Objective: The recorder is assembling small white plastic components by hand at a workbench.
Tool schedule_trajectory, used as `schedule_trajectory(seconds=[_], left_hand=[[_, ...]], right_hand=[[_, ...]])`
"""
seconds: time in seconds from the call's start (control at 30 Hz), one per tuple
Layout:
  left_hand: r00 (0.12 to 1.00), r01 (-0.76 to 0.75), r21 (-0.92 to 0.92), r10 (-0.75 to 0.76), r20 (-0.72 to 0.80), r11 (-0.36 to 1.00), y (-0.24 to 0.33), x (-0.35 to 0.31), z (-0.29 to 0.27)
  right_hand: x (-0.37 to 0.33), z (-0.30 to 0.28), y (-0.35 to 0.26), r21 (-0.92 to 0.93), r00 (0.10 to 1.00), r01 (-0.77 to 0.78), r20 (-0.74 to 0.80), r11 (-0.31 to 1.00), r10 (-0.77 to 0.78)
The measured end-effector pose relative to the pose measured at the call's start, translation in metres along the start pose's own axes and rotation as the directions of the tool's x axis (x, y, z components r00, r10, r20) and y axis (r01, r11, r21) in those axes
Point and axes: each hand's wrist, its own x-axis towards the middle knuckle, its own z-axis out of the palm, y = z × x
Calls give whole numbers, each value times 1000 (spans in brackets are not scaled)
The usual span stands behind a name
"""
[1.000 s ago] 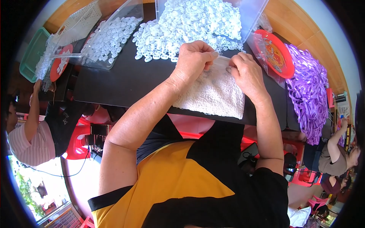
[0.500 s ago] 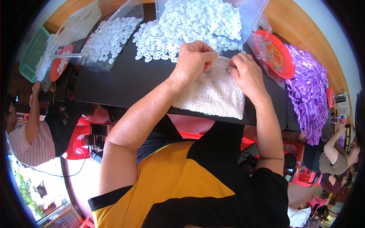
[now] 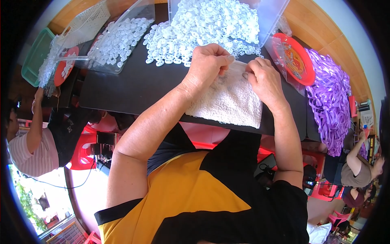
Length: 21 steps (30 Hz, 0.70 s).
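A white terry cloth (image 3: 227, 103) lies over the front edge of the dark table, beneath both of my hands. My left hand (image 3: 208, 65) is closed above the cloth's far left part, thumb and forefinger pinched together. Some small pale thing may be at its fingertips, too small to name. Just to the right, my right hand (image 3: 265, 81) has its fingers curled in a pinch above the cloth's far right corner. A tiny dark bit shows by its thumb, and I cannot make out what it is. Right beyond my hands spreads a heap of small white plastic oval pieces (image 3: 174, 42).
A clear bin (image 3: 276, 16) lies tipped behind the heap; another clear tray (image 3: 115, 67) of white pieces is at left. At right are a red plate (image 3: 302, 61) with small metal parts and a pile of purple ribbon straps (image 3: 329, 97). Co-workers sit at both sides.
My hands and the cloth keep nearly the same places. At the far right, a co-worker's raised hand has dropped slightly.
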Motion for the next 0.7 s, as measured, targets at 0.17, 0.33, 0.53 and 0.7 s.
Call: schedule_trajectory(seconds=[0.17,0.33,0.53,0.7], left_hand=[[1000,-21,-29,21,14,999,-2,1,-2],[998,-21,17,20,61,1000,-2,0,-3],[996,-72,49,69,52,996,1,-2,-2],[997,-61,68,58,45,996,3,-3,-3]], right_hand=[[0,1,0,14,1000,1,-4,1000,-1],[1,3,1,41,1000,-17,7,999,17],[2,-2,-2,59,999,-37,21,998,36],[3,-1,-3,67,998,-50,36,996,48]])
